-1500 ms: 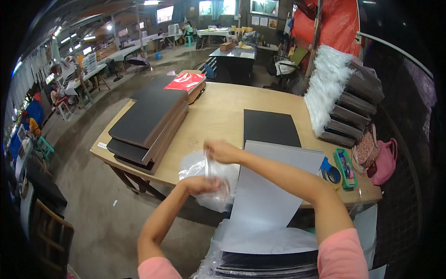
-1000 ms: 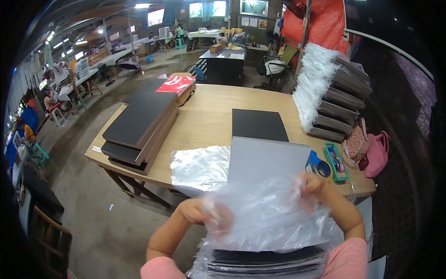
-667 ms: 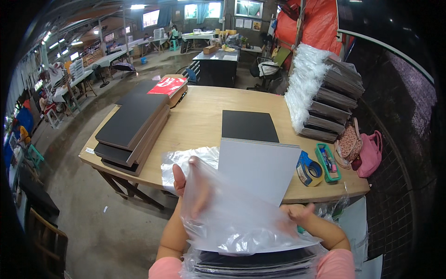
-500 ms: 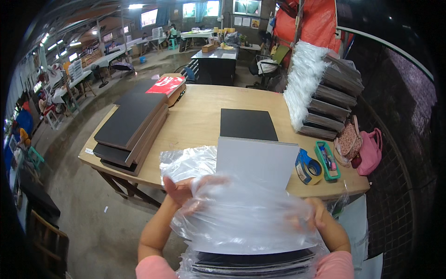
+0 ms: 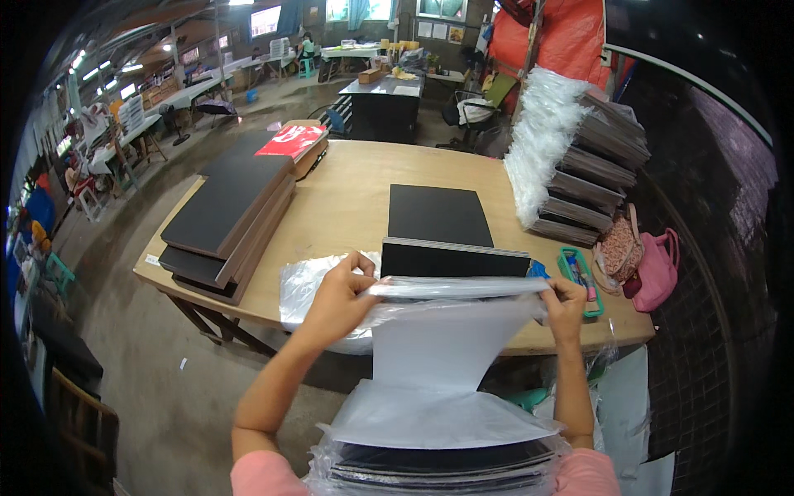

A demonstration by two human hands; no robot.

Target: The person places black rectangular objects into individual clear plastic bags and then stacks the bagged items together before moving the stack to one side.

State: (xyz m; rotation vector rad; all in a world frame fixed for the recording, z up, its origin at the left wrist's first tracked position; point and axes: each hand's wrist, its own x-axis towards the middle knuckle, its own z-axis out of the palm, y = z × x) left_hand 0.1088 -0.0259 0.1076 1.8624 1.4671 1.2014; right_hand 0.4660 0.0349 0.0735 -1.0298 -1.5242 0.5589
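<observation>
My left hand (image 5: pixel 341 295) and my right hand (image 5: pixel 565 301) pinch the two ends of a clear plastic bag's mouth (image 5: pixel 459 288), stretched flat above the table's near edge. A dark flat board (image 5: pixel 454 258) stands at the bag's mouth, its upper part showing behind the plastic. The bag's white body (image 5: pixel 438 347) hangs down toward a stack of bagged black boards (image 5: pixel 438 455) just below my arms. A crumpled pile of clear bags (image 5: pixel 308 285) lies on the table beside my left hand.
On the wooden table (image 5: pixel 356 207) lie a single black board (image 5: pixel 438 215), a tall stack of dark boards (image 5: pixel 227 219) at the left and a stack of bagged boards (image 5: pixel 579 174) at the right. A tape dispenser (image 5: pixel 579 277) and pink bag (image 5: pixel 657 269) sit far right.
I picked a bag from the pile, shook it open in front of me, and now hold its mouth stretched wide with a dark board at the opening.
</observation>
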